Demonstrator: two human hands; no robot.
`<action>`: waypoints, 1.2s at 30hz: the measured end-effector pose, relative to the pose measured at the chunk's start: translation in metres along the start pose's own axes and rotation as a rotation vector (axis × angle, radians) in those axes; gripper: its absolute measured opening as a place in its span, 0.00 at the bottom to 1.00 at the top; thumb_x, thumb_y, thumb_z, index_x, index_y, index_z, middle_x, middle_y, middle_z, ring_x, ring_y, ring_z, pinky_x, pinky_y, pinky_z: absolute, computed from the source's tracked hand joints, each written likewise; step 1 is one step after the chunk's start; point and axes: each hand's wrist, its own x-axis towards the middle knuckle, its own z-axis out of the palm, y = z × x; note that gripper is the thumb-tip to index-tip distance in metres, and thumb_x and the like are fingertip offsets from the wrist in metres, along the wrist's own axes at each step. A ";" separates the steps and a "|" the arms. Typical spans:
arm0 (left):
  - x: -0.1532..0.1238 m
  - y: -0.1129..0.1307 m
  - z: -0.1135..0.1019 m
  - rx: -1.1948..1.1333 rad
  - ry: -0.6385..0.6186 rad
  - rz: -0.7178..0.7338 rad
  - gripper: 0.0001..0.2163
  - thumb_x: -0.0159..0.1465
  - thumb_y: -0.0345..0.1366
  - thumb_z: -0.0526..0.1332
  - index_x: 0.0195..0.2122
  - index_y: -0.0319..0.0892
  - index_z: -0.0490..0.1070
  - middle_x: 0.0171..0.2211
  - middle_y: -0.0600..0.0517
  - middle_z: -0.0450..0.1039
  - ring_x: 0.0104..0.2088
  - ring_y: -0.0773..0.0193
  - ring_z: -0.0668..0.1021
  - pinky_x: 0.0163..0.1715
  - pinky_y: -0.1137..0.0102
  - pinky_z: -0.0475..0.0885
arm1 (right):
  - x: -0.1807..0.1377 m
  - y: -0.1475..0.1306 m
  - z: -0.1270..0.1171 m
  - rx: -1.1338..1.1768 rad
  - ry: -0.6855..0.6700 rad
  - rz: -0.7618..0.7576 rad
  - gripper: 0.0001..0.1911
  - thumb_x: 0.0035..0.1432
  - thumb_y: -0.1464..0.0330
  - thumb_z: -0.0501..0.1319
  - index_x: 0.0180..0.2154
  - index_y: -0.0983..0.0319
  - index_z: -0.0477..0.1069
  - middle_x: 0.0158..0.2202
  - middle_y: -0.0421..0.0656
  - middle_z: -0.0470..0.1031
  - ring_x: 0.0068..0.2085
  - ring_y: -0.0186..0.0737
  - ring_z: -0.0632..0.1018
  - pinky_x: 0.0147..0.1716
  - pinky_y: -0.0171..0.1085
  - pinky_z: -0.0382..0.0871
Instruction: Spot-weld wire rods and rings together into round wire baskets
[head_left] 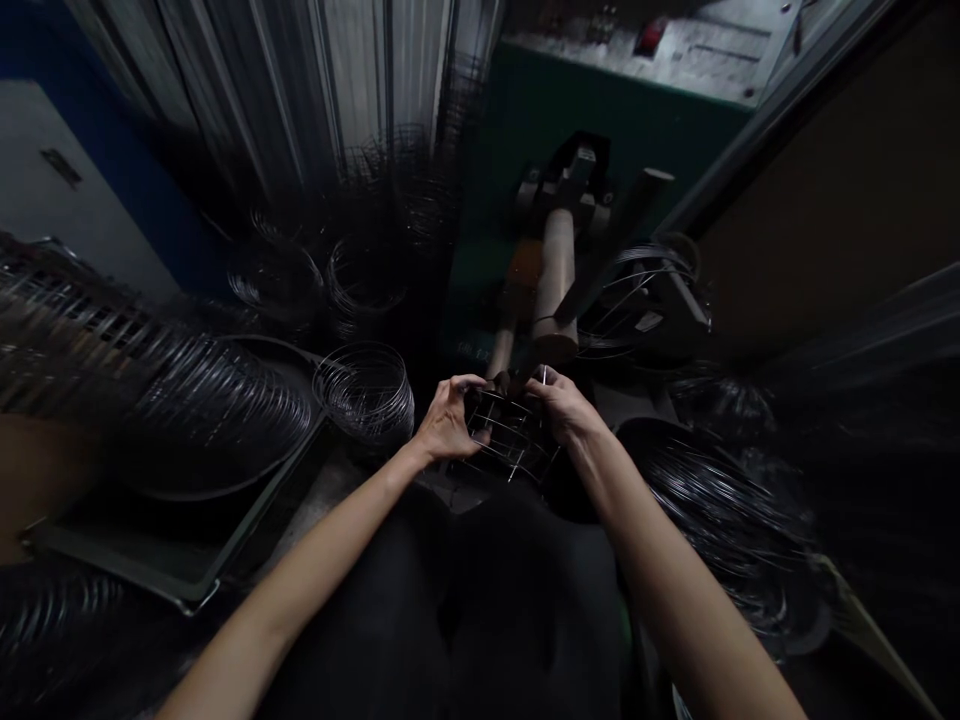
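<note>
A small round wire frame (517, 452) with crossing thin bars sits low at the centre, in front of the machine's lower arm. My left hand (452, 422) is closed around its left side, thumb below and fingers on top. At the upper right of the frame my right hand (559, 402) is closed in a pinch, with a short bright bit of wire (544, 375) showing at its fingertips. Whether that bit belongs to the frame I cannot tell. Just above my hands is the blunt end of the machine's thick upper arm (555, 285).
A green machine (622, 120) with a red switch (650, 38) stands ahead. Several wire ring stacks (365, 395) are at the left, beside a large dish (225, 480) of wire pieces and a tray (202, 580). Loose wires (705, 490) lie in a container at the right.
</note>
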 end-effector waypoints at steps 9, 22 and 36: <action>0.012 0.009 -0.008 -0.010 0.004 0.040 0.30 0.46 0.32 0.63 0.50 0.43 0.53 0.44 0.47 0.64 0.43 0.57 0.73 0.48 0.58 0.67 | -0.001 -0.010 0.004 0.022 0.025 -0.009 0.25 0.27 0.60 0.73 0.27 0.61 0.64 0.16 0.31 0.62 0.16 0.24 0.58 0.14 0.29 0.47; 0.014 0.000 -0.011 -0.023 -0.063 0.007 0.33 0.46 0.33 0.64 0.52 0.44 0.49 0.40 0.49 0.65 0.40 0.60 0.72 0.42 0.62 0.67 | -0.003 -0.011 0.003 0.229 0.119 0.006 0.18 0.45 0.62 0.69 0.25 0.60 0.59 0.15 0.30 0.58 0.15 0.22 0.56 0.14 0.26 0.50; 0.010 -0.007 -0.021 -0.062 0.015 -0.004 0.28 0.44 0.30 0.64 0.46 0.44 0.56 0.37 0.51 0.62 0.39 0.60 0.71 0.44 0.62 0.65 | -0.001 -0.012 0.008 0.328 0.013 0.033 0.16 0.39 0.74 0.70 0.24 0.63 0.62 0.15 0.31 0.60 0.15 0.20 0.59 0.12 0.22 0.49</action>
